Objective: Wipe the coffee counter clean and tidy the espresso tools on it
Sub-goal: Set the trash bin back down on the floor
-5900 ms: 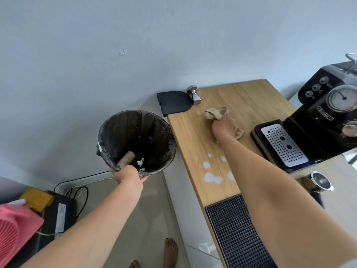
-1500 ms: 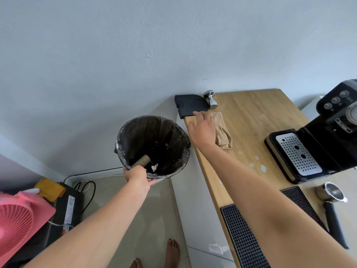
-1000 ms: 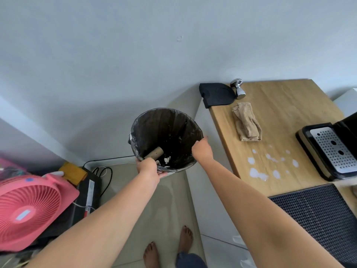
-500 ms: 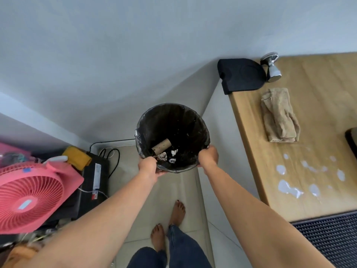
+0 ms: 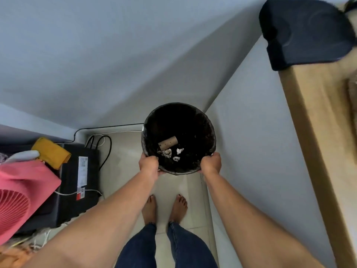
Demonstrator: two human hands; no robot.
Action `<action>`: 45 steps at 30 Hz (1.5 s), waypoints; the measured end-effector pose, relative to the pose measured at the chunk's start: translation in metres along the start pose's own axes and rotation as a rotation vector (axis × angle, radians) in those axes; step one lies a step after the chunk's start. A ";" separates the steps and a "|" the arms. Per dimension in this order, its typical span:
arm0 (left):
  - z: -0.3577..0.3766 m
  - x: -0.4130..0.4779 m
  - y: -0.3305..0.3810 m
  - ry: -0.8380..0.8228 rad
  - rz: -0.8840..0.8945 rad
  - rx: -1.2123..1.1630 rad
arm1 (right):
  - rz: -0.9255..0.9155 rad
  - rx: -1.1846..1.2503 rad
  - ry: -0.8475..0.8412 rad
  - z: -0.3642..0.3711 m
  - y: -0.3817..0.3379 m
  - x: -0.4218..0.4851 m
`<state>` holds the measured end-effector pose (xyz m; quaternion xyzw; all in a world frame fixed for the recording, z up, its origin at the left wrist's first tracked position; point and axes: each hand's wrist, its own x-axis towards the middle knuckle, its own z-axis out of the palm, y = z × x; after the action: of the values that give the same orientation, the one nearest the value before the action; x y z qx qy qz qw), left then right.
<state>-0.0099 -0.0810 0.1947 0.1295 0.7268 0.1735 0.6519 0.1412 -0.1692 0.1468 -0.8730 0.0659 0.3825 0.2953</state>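
The light wooden counter (image 5: pixel 316 132) is cut off by the right edge and blurred there. The pink plastic fan (image 5: pixel 21 198) is cropped at the left edge. The round black bin's (image 5: pixel 209 130) base is hidden in shadow.

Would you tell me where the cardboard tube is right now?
In the head view, the cardboard tube lies inside the black bin, beside crumpled white scraps, centre frame.

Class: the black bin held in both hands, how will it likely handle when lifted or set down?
The bin probably feels light: only a cardboard tube and paper scraps show inside. Its liner may slip under the left hand and right hand. Nearly empty, it could tip easily.
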 end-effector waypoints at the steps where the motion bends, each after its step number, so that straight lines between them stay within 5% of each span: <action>1: 0.003 0.014 -0.004 -0.006 -0.004 0.012 | 0.007 0.000 0.008 0.009 0.007 0.012; 14: 0.036 0.181 -0.055 -0.072 -0.047 0.092 | 0.056 0.034 0.044 0.095 0.068 0.140; 27: 0.048 0.243 -0.074 -0.142 -0.056 0.077 | -0.031 0.031 0.132 0.115 0.084 0.174; 38: 0.039 0.170 -0.035 -0.118 0.020 0.398 | -0.031 -0.087 -0.003 0.075 0.033 0.099; 45: 0.023 0.017 0.025 -0.156 0.173 0.537 | -0.191 -0.097 -0.015 0.001 -0.048 -0.029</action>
<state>0.0099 -0.0489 0.1877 0.3716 0.6806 0.0194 0.6311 0.1364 -0.1327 0.1893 -0.8856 -0.0384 0.3620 0.2885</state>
